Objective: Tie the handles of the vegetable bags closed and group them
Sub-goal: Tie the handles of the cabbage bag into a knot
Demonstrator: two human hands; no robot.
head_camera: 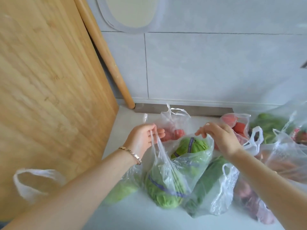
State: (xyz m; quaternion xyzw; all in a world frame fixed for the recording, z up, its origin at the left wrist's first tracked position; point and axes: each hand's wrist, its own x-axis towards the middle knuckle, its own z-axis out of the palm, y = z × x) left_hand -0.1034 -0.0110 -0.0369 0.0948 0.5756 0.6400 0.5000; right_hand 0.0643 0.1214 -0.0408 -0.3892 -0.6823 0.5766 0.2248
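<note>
Thin plastic, slack and slippery: your left hand point(142, 138) and right hand point(221, 138) each pinch a handle of the greens bag point(174, 176) on the counter point(132, 216). Grip handles high; they'll likely stretch.

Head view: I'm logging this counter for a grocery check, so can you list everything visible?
Bag of green beans: one, clear plastic, centre, handles held up.
Tomato bags: two, clear with red contents, by the wall.
Leafy greens bags: several, clear, around the centre and far right; exact count unclear.
Cutting board: one, pale wood, leaning left.
Rolling pin: one, wooden, leaning on the tiled wall.
Bracelet: one, gold, left wrist.
Left hand: grips one handle.
Right hand: grips the other.
</note>
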